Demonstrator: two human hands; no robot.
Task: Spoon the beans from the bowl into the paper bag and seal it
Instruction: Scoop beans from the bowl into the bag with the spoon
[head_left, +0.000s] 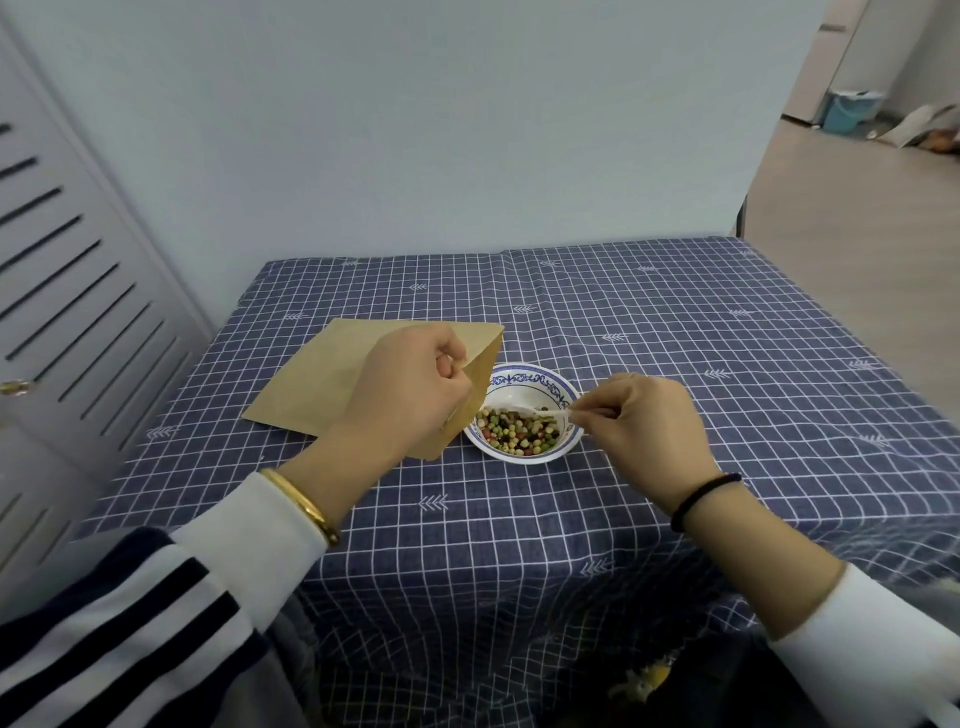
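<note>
Holding bag (332, 379) mouth beside bowl (524, 410) rim.

A matt brown paper bag (332, 379) lies on a bench (675, 364) draped in woven blue cloth printed with a white grid. The bowl (540, 387) has a glossy white glaze with blue patterning, and holds smooth, dull-skinned mixed beans (519, 430). A thin white spoon (545, 413) looks like plastic. A polished gold-coloured metal bangle (304, 506) gleams beside a soft white knit cuff (249, 525).

Left hand (410, 384) fisted, fingers pinched; right hand (649, 426) fingers pinched, palm down.
</note>
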